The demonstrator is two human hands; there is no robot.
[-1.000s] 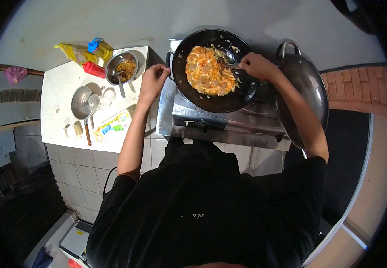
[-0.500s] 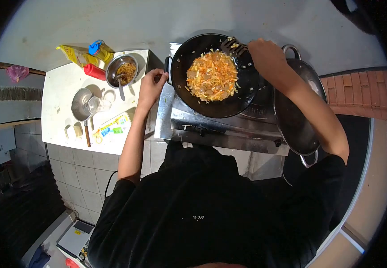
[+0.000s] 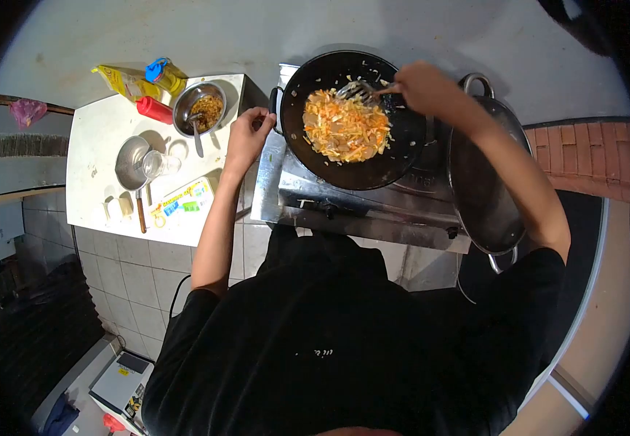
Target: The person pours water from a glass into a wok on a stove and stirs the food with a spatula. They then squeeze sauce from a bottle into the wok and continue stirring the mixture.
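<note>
A black wok (image 3: 373, 174) stands on the steel stove (image 3: 300, 190), with a heap of shredded orange and pale yellow food (image 3: 344, 129) in it. My right hand (image 3: 425, 89) is closed round the handle of a slotted spatula (image 3: 358, 90), whose head touches the upper part of the food. At the wok's left side my left hand (image 3: 250, 138) is closed beside the loop handle (image 3: 275, 109), thumb and fingertips pinched together at it. Whether the fingers grip the handle is hard to make out.
Right of the wok sits a large dark pan (image 3: 483, 182) with metal handles. On the white table (image 3: 93, 171) at the left are a steel bowl (image 3: 213, 89) with food and a spoon, a red bottle (image 3: 155, 110), a saucepan (image 3: 127, 163) and a clear cup (image 3: 156, 166).
My right hand has moved slightly left and down with the spatula, whose head went from the wok's upper rim area into the food. My left hand stays by the handle.
</note>
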